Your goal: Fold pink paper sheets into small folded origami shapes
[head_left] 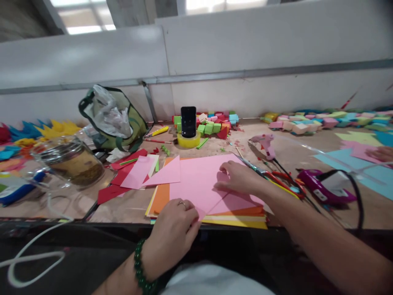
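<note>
A large pink paper sheet (196, 172) lies on a stack of orange and yellow paper (242, 221) in front of me. My left hand (176, 223), with a green bead bracelet (139, 262) and a ring, is closed with thumb and fingers pinching the near corner of the pink sheet. The fingertips are partly hidden. My right hand (235, 177) rests on the sheet's right part, fingers bent and thumb apart, holding nothing. A pink paper triangle (168, 172) overlaps the sheet's left edge, beside a smaller pink piece (138, 174) and red paper (107, 194).
A phone (188, 122) stands in a yellow tape roll (188, 141) before folded paper blocks (211, 128). To the right lie a pink glue gun (265, 144), scissors (285, 180) and a purple tool (325, 188). A glass jar (76, 164) and bag (133, 123) stand left. Another person's hand (380, 154) shows far right.
</note>
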Motion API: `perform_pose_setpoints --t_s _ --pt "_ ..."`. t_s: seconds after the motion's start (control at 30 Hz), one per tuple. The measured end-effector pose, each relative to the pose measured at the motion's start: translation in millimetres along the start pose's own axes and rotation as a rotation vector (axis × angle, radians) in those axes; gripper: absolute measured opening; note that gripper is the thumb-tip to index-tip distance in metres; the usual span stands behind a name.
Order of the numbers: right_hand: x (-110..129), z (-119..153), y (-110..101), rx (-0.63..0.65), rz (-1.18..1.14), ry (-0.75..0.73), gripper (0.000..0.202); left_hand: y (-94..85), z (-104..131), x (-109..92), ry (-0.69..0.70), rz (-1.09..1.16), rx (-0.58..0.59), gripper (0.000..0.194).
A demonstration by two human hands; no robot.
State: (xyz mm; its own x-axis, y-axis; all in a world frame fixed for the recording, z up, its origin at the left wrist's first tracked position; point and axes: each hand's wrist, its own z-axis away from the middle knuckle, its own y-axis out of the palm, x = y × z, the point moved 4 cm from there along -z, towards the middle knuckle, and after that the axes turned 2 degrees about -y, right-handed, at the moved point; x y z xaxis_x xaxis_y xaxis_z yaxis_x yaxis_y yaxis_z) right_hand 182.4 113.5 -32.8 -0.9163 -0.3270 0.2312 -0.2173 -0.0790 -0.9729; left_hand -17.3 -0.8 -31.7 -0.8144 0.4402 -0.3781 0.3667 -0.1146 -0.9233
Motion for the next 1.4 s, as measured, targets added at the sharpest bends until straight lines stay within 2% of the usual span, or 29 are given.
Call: perform_pose_setpoints --t_s 0.07,0.1,0.2,0.27,0.37,0.43,0.5,0.63,0.7,0.83,0.9,1.1,1.4 --pt "-3 -11 4 0.091 0.015 0.051 0.069 0.8 -2 5 -0.027 0.032 -0.018 0.022" --pt "-5 -15 6 0.127 0.0 0.06 0.067 -0.2 -4 9 -0.039 0.052 -0.032 0.02" --pt "-6 -17 10 0.223 -0.132 -0.019 0.043 -10.1 -8 22 -0.07 0.112 -0.134 0.023" --pt "-4 -10 6 0.244 -0.269 -0.096 0.045 -21.0 -13 31 -0.097 0.147 -0.252 0.038" --pt "5 9 -7 0.262 -0.492 -0.159 0.053 -37.4 -22 41 -0.136 0.235 -0.424 0.074" --pt "14 24 -16 0.293 -0.591 -0.185 0.053 -44.1 -30 44 -0.151 0.363 -0.457 0.089" --pt "22 37 -24 0.306 -0.632 -0.185 0.053 -45.0 -40 42 -0.138 0.545 -0.358 0.086" --pt "31 56 -34 0.291 -0.661 -0.156 0.052 -35.5 -52 28 -0.124 0.837 0.037 0.038" --pt "32 62 -36 0.291 -0.662 -0.15 0.049 -32.3 -52 22 -0.133 0.902 0.115 0.032" --pt "32 66 -39 0.236 -0.647 -0.176 0.041 -28.8 -51 17 -0.102 0.933 0.135 0.028" --pt "34 65 -40 0.204 -0.709 -0.182 0.037 -27.5 -51 15 -0.093 0.908 0.142 0.028" --pt "40 59 -39 0.219 -0.899 -0.1 0.029 -27.1 -51 13 -0.106 0.888 0.149 0.029" --pt "39 48 -44 0.129 -0.827 -0.096 0.03 -34.6 -56 15 -0.023 0.752 0.066 0.03"
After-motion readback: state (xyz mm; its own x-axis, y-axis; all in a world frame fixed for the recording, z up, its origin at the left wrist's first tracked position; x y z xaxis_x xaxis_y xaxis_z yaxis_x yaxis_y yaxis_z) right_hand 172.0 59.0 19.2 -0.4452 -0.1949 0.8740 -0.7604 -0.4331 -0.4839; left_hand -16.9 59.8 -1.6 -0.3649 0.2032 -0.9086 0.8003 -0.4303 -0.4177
